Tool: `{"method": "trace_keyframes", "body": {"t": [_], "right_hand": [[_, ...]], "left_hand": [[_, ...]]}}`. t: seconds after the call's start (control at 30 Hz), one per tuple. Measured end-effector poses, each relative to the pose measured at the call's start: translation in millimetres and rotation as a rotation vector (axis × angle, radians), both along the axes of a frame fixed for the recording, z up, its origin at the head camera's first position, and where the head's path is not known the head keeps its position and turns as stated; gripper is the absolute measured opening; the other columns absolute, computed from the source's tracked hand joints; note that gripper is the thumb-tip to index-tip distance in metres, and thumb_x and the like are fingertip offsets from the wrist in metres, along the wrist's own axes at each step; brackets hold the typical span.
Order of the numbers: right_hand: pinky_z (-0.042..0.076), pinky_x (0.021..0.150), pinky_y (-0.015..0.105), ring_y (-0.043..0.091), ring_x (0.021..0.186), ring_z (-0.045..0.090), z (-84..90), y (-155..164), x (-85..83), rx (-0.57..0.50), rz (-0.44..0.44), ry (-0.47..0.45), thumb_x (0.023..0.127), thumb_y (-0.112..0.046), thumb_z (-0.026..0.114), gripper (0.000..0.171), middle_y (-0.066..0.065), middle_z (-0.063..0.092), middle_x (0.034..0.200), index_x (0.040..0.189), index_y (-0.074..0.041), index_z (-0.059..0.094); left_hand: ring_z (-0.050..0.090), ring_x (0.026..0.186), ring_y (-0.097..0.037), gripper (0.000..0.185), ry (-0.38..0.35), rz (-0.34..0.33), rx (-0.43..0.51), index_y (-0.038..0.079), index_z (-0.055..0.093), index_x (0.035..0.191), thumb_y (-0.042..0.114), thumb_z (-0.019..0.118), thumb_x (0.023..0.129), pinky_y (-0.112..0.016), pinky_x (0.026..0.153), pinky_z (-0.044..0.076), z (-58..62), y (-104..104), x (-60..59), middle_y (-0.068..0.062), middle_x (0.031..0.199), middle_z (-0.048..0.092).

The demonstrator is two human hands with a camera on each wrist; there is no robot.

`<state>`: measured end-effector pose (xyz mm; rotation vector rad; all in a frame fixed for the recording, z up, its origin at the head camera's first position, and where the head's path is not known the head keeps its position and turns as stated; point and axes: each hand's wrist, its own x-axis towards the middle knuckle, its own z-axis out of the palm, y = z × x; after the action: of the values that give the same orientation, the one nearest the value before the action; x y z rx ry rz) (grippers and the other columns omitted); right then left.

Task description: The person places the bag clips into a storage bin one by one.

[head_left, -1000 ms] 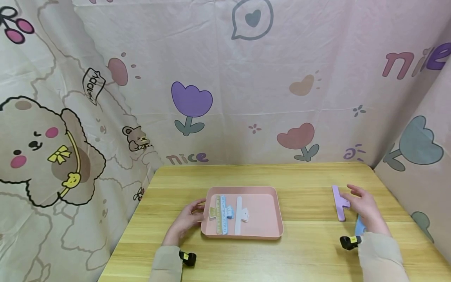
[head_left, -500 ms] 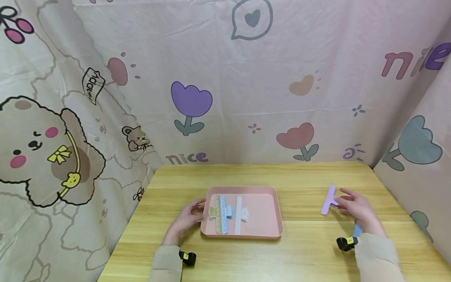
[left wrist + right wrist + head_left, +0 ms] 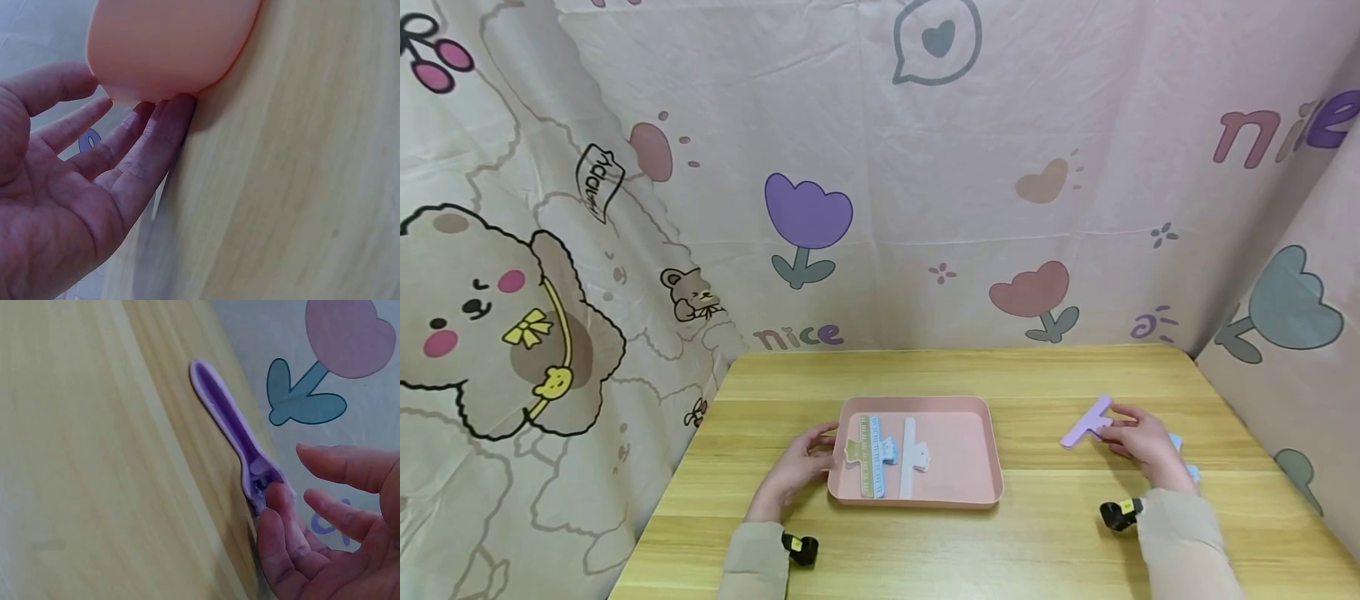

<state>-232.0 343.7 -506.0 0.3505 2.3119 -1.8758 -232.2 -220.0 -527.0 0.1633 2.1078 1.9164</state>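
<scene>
My right hand (image 3: 1142, 442) pinches a purple T-shaped clip (image 3: 1086, 423) by its short handle, at the right of the table. In the right wrist view the clip's long hollow bar (image 3: 228, 412) slants up away from my fingertips. My left hand (image 3: 801, 462) touches the left side of a pink tray (image 3: 958, 504) with fairly straight fingers; the left wrist view shows the fingertips against the tray's outer wall (image 3: 169, 50). Inside the tray lie a yellowish clip (image 3: 853, 452), a light blue clip (image 3: 887, 450) and a white clip (image 3: 910, 458).
Another blue clip (image 3: 1192, 473) lies on the wooden table (image 3: 1045, 533), partly hidden behind my right hand. Printed cloth (image 3: 887, 167) hangs at the table's back and sides. A small black camera (image 3: 1120, 514) sits on each wrist.
My right hand has moved left with the purple clip, which has turned from near upright to a slant. More of the blue clip behind it shows. My left hand and the tray stay put.
</scene>
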Motion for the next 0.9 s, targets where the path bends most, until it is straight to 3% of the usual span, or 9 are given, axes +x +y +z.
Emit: {"method": "trace_keyframes", "body": {"t": [0.43,0.9], "right_hand": [[0.056,0.072,0.025,-0.001,0.076,0.059,-4.4,-7,-2.1,0.024,-0.098,-0.057,0.085,-0.003,0.070,0.084,0.034,0.029,0.145,0.150,0.011,0.019],[0.055,0.066,0.022,0.002,0.077,0.053,-11.2,-11,-5.0,0.157,-0.148,-0.032,0.081,0.000,0.072,0.074,0.034,0.039,0.138,0.143,0.015,0.034]], "left_hand": [[0.061,0.101,-0.031,0.070,-0.001,0.017,-0.010,-0.002,0.035,0.148,-0.012,0.058,0.082,-0.044,0.083,0.056,0.1,1,0.5,-0.030,0.134,0.046],[0.061,0.104,-0.033,0.071,0.004,0.002,-0.004,-0.004,0.034,0.148,-0.011,0.058,0.081,-0.045,0.085,0.055,0.8,0,1.2,-0.032,0.135,0.044]]}}
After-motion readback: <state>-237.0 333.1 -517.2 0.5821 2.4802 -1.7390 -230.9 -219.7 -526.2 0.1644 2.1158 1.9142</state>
